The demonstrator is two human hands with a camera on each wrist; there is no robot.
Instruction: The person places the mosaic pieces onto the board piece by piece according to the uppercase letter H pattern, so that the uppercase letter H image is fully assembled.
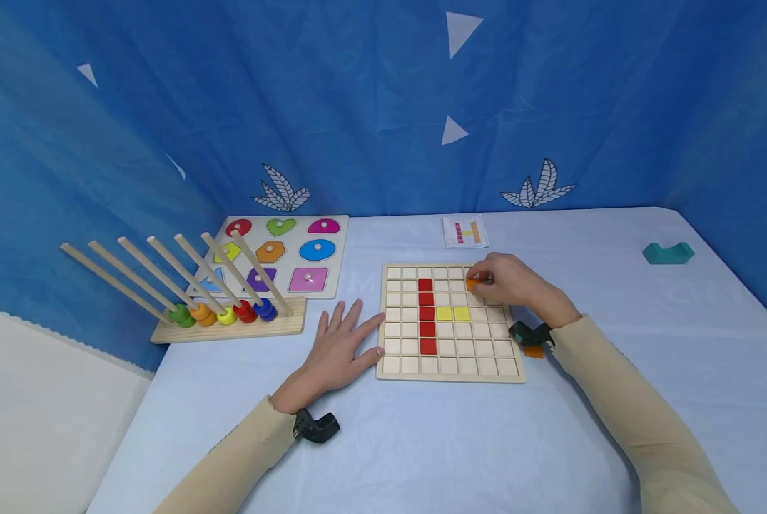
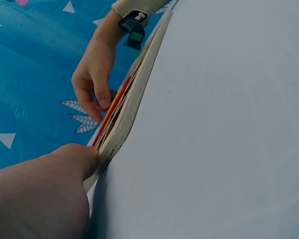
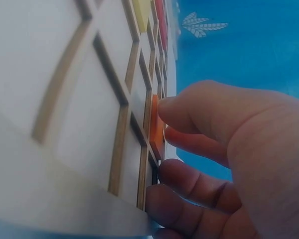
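Note:
A wooden grid board (image 1: 411, 365) lies flat, with a column of red square tiles (image 1: 427, 313) in it and two yellow square tiles (image 1: 452, 314) just right of that column. At the board's upper right, my right hand (image 1: 510, 280) holds an orange square tile (image 3: 157, 130) between thumb and forefinger, low at one of the grid's cells. The other right fingers are bent near the board's rim. My left hand (image 1: 337, 351) lies spread beside the board, its thumb and forefinger tips right at the left edge.
Another orange tile (image 1: 534, 352) lies right of the board, partly under my right wrist. Behind the board is a pattern card (image 1: 465, 232). A peg stand with colored rings (image 1: 229, 329) and a shape puzzle (image 1: 330, 280) stand at left; a teal block (image 1: 668, 253) sits far right.

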